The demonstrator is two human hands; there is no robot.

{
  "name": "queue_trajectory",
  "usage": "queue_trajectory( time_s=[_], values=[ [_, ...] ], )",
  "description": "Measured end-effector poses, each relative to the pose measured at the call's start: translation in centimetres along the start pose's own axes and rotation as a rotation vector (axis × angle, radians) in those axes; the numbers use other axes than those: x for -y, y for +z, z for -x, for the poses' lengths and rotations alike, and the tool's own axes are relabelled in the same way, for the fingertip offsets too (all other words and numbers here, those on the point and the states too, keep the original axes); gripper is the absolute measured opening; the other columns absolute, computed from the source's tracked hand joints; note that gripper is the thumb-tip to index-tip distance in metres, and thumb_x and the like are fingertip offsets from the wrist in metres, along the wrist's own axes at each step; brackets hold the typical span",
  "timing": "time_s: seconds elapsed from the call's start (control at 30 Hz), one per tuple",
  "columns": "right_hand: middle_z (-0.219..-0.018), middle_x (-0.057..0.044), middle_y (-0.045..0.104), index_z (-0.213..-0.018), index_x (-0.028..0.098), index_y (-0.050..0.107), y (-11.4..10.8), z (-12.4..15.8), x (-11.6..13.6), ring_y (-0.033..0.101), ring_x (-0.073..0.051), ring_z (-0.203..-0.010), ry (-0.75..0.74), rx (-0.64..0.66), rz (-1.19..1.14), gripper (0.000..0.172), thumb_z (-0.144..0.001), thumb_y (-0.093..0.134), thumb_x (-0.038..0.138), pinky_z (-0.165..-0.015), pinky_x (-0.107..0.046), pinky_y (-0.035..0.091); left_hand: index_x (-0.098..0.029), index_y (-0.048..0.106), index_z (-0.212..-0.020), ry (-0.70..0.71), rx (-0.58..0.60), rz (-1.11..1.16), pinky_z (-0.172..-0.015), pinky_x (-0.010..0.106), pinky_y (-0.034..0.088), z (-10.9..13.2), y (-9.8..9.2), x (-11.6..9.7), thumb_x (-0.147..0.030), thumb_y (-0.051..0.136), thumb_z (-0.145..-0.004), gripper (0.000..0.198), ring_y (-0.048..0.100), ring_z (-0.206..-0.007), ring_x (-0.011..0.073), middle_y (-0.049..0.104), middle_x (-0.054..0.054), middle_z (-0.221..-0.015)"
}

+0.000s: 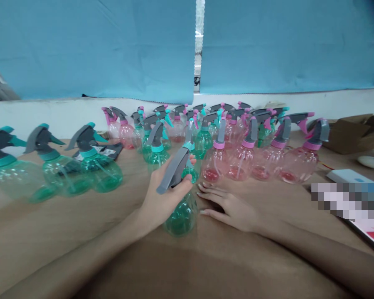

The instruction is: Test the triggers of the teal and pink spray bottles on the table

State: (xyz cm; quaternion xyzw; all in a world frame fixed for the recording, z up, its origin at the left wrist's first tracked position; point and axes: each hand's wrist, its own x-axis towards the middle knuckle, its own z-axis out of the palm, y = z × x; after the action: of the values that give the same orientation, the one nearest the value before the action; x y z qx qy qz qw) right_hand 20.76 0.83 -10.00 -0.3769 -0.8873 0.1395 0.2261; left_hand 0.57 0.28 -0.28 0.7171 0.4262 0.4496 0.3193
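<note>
My left hand [162,195] is wrapped round the neck of a green spray bottle [180,216] with a grey trigger head, standing on the brown table [81,224]. My right hand [227,205] lies flat on the table just right of that bottle, fingers stretched out and pointing left, holding nothing. Behind both hands stands a crowd of green spray bottles [157,151] and pink spray bottles [246,160].
Three green bottles [59,170] stand in a row at the left. A dark flat object [112,150] lies behind them. A cardboard box [355,135], a white round item [370,162] and a white flat box [349,176] sit at the right. A blue curtain [112,45] hangs behind.
</note>
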Motion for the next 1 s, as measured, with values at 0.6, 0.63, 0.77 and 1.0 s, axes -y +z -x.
queue_trajectory(
  time_s=[0.6,0.63,0.77,1.0],
  values=[
    [-0.140,-0.007,0.044,-0.135,0.020,0.042,0.10,0.06,-0.06,0.039,-0.024,-0.129,0.022,0.011,0.023,0.054,-0.090,0.043,0.050,-0.107,-0.044,0.034,-0.029,0.057,-0.110,0.026,-0.032,-0.201,-0.074,0.028,0.049,0.10,-0.17,-0.37,-0.017,0.052,-0.075,0.038,0.062,-0.079,0.0167,0.067,-0.003,-0.099],
    [-0.140,-0.006,0.044,-0.135,0.020,0.042,0.11,0.07,-0.08,0.039,-0.023,-0.129,0.023,0.013,0.025,0.055,-0.090,0.043,0.050,-0.107,-0.044,0.033,-0.030,0.056,-0.110,0.024,-0.033,-0.216,-0.072,0.028,0.049,0.13,-0.20,-0.38,-0.017,0.051,-0.075,0.038,0.062,-0.076,0.0163,0.067,-0.004,-0.095],
    [-0.140,-0.006,0.043,-0.136,0.022,0.041,0.22,0.08,-0.24,0.039,-0.024,-0.129,0.018,0.009,0.030,0.054,-0.089,0.044,0.050,-0.106,-0.045,0.034,-0.031,0.055,-0.110,0.016,-0.031,-0.227,-0.073,0.027,0.048,0.18,-0.21,-0.25,-0.015,0.050,-0.076,0.038,0.061,-0.079,0.0167,0.065,-0.004,-0.091],
    [-0.140,-0.006,0.043,-0.136,0.021,0.041,0.38,0.15,-0.33,0.038,-0.024,-0.129,0.011,0.003,0.025,0.054,-0.090,0.044,0.049,-0.106,-0.045,0.033,-0.030,0.053,-0.109,-0.010,-0.018,-0.164,-0.077,0.030,0.048,0.11,-0.06,0.02,-0.013,0.049,-0.076,0.038,0.061,-0.079,0.0177,0.063,-0.003,-0.086]
  ],
)
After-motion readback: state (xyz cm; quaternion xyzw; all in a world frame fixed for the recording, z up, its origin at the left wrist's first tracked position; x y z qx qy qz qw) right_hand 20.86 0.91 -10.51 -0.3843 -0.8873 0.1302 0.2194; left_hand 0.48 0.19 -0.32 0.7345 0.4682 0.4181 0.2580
